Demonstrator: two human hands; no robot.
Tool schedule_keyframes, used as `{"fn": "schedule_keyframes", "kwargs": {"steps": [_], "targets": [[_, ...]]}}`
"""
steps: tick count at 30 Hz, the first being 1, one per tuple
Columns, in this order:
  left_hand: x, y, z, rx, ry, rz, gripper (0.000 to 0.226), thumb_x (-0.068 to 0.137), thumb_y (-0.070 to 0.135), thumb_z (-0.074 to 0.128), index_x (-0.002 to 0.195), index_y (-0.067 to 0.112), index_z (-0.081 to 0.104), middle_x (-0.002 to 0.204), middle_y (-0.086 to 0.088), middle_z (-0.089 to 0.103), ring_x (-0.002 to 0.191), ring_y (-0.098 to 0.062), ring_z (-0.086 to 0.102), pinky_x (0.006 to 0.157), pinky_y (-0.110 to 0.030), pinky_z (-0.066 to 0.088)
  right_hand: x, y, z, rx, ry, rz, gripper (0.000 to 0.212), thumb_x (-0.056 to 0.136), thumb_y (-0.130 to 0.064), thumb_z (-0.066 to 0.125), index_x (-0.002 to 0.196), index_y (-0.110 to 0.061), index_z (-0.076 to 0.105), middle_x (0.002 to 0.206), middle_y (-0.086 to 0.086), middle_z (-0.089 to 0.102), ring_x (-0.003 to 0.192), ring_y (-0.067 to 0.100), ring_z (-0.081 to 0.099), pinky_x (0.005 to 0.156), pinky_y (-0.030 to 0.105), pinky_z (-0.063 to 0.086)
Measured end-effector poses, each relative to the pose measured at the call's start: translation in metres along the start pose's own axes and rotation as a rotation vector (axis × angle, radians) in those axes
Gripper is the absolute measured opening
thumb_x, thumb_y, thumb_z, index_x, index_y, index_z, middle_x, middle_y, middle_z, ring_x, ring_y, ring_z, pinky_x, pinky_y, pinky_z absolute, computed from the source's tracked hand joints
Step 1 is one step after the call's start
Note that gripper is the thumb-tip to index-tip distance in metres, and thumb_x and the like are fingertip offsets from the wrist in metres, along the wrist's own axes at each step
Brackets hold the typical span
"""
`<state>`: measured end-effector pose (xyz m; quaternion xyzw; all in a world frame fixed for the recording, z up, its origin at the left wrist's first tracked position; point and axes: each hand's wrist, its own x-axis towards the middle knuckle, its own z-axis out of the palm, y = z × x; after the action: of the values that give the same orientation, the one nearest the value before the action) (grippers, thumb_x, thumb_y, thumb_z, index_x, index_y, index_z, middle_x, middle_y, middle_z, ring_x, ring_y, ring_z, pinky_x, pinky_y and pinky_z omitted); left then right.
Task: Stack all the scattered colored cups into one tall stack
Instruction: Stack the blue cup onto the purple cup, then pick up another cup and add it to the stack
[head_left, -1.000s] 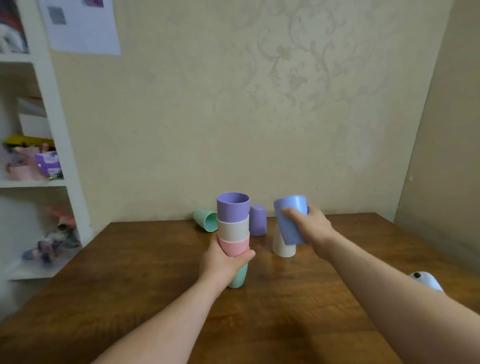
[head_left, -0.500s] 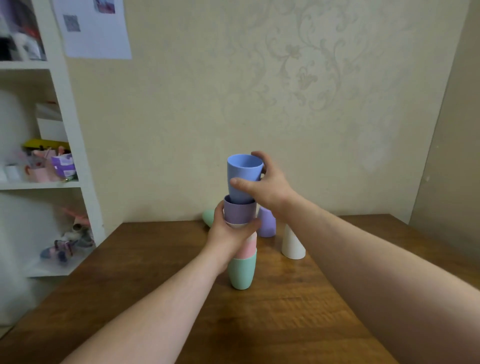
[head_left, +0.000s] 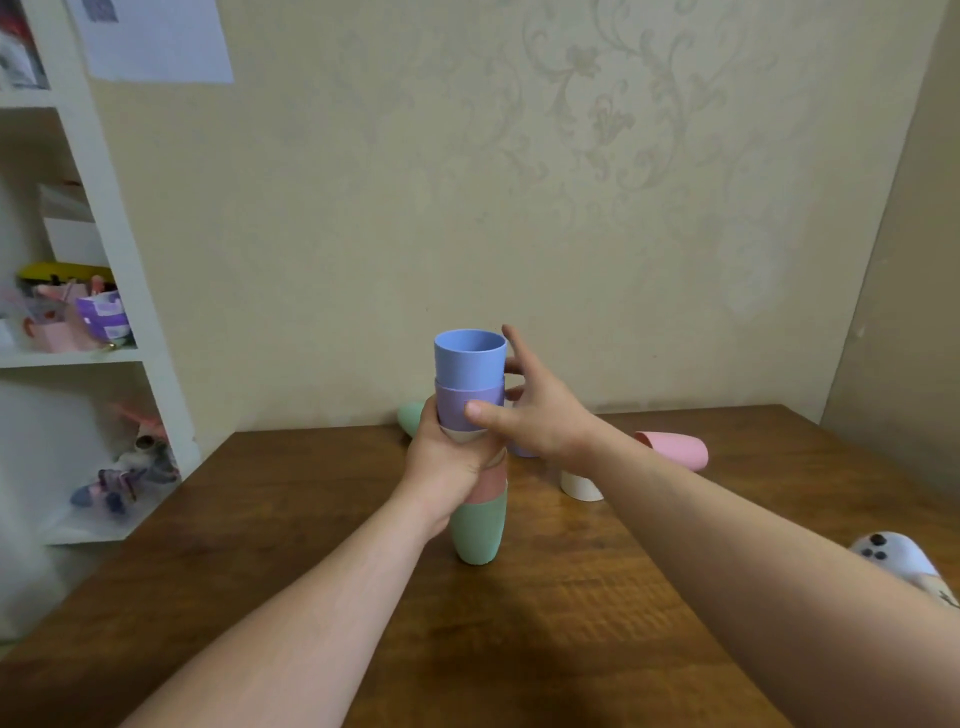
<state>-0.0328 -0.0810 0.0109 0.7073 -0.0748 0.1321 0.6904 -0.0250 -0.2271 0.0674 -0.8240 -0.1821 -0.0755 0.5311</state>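
A home room is indicated — not a lab or shop. The walls (head_left: 415, 208) are covered in beige wallpaper with a faint floral scroll pattern. A white shelf unit (head_left: 119, 270) is seen at the left, packed with household clutter: small toys (head_left: 124, 467), a purple box (head_left: 101, 314), pink bits. A paper sheet (head_left: 156, 41) is stuck to the wall above. A dark wooden table (head_left: 545, 623) is set into the corner — plastic cups (head_left: 470, 415) are stacked and scattered on it.

Blue cup (head_left: 470, 359) tops upright stack (head_left: 475, 457); others scattered, perhaps four.
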Motion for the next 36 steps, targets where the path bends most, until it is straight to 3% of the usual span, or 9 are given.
{"fn": "schedule_keyframes", "kwargs": {"steps": [4, 8, 11, 14, 18, 23, 27, 31, 36], "targets": [[0.001, -0.014, -0.001, -0.044, 0.058, -0.018, 0.067, 0.073, 0.034, 0.095, 0.131, 0.017, 0.066, 0.113, -0.001, 0.085, 0.100, -0.020, 0.082, 0.087, -0.042, 0.065, -0.016, 0.046, -0.052, -0.135, 0.170, 0.073, 0.095, 0.089, -0.038, 0.084, 0.166, -0.042, 0.027, 0.148, -0.008, 0.051, 0.131, 0.017, 0.052, 0.103, 0.030, 0.044], [0.006, -0.022, 0.006, -0.053, 0.098, -0.023, 0.066, 0.070, 0.036, 0.094, 0.128, 0.021, 0.068, 0.110, 0.004, 0.085, 0.099, -0.019, 0.082, 0.090, -0.046, 0.067, -0.029, 0.107, -0.119, -0.540, 0.287, 0.341, 0.091, 0.085, -0.009, 0.066, 0.165, -0.037, 0.032, 0.163, 0.003, 0.042, 0.149, 0.031, 0.037, 0.113, 0.049, 0.045], [0.008, -0.023, 0.013, -0.055, 0.114, -0.005, 0.065, 0.069, 0.036, 0.094, 0.127, 0.022, 0.068, 0.108, 0.005, 0.084, 0.095, -0.015, 0.082, 0.086, -0.041, 0.066, -0.035, 0.138, -0.141, -0.930, 0.137, 0.513, 0.098, 0.089, -0.007, 0.067, 0.168, -0.035, 0.016, 0.173, 0.009, 0.020, 0.154, 0.040, 0.023, 0.114, 0.060, 0.045], [0.010, -0.024, 0.016, -0.061, 0.124, 0.002, 0.062, 0.072, 0.034, 0.094, 0.126, 0.022, 0.067, 0.109, 0.005, 0.084, 0.095, -0.015, 0.082, 0.084, -0.039, 0.065, -0.035, 0.165, -0.142, -1.275, -0.014, 0.425, 0.108, 0.090, -0.021, 0.076, 0.167, -0.039, 0.003, 0.175, 0.008, 0.010, 0.155, 0.042, 0.021, 0.120, 0.063, 0.038], [0.014, -0.027, 0.017, -0.058, 0.134, -0.001, 0.054, 0.083, 0.022, 0.096, 0.127, 0.024, 0.065, 0.110, 0.005, 0.083, 0.094, -0.012, 0.081, 0.081, -0.035, 0.063, -0.031, 0.182, -0.133, -1.425, -0.170, 0.329, 0.099, 0.088, -0.022, 0.080, 0.164, -0.037, 0.017, 0.175, 0.004, 0.018, 0.157, 0.040, 0.022, 0.123, 0.063, 0.033], [0.016, -0.031, 0.019, -0.051, 0.149, 0.005, 0.054, 0.082, 0.022, 0.097, 0.126, 0.026, 0.066, 0.110, 0.006, 0.083, 0.094, -0.012, 0.081, 0.083, -0.036, 0.065, -0.028, 0.178, -0.111, -1.192, -0.076, 0.347, 0.089, 0.085, -0.015, 0.075, 0.154, -0.035, 0.022, 0.156, -0.002, 0.048, 0.140, 0.032, 0.044, 0.105, 0.054, 0.050], [0.015, -0.030, 0.017, -0.053, 0.138, 0.001, 0.055, 0.083, 0.023, 0.096, 0.128, 0.026, 0.065, 0.111, 0.006, 0.082, 0.092, -0.009, 0.081, 0.082, -0.034, 0.063, -0.023, 0.170, -0.111, -0.797, 0.177, 0.477, 0.085, 0.072, -0.035, 0.083, 0.146, -0.032, 0.040, 0.137, -0.002, 0.060, 0.126, 0.031, 0.054, 0.093, 0.049, 0.056], [0.013, -0.029, 0.015, -0.037, 0.120, 0.007, 0.055, 0.084, 0.022, 0.095, 0.129, 0.025, 0.064, 0.112, 0.007, 0.081, 0.088, -0.001, 0.079, 0.080, -0.030, 0.060, -0.026, 0.170, -0.111, -0.253, 0.430, 0.574, 0.087, 0.075, -0.028, 0.088, 0.150, -0.020, 0.043, 0.130, 0.007, 0.060, 0.113, 0.033, 0.059, 0.087, 0.047, 0.059], [0.009, -0.023, 0.013, -0.010, 0.080, -0.013, 0.073, 0.067, 0.044, 0.095, 0.130, 0.031, 0.062, 0.114, 0.008, 0.082, 0.100, -0.014, 0.081, 0.091, -0.044, 0.066, -0.027, 0.143, -0.106, 0.015, 0.510, 0.589, 0.085, 0.076, -0.026, 0.092, 0.147, -0.019, 0.045, 0.131, 0.009, 0.059, 0.114, 0.036, 0.063, 0.073, 0.045, 0.059]]}}
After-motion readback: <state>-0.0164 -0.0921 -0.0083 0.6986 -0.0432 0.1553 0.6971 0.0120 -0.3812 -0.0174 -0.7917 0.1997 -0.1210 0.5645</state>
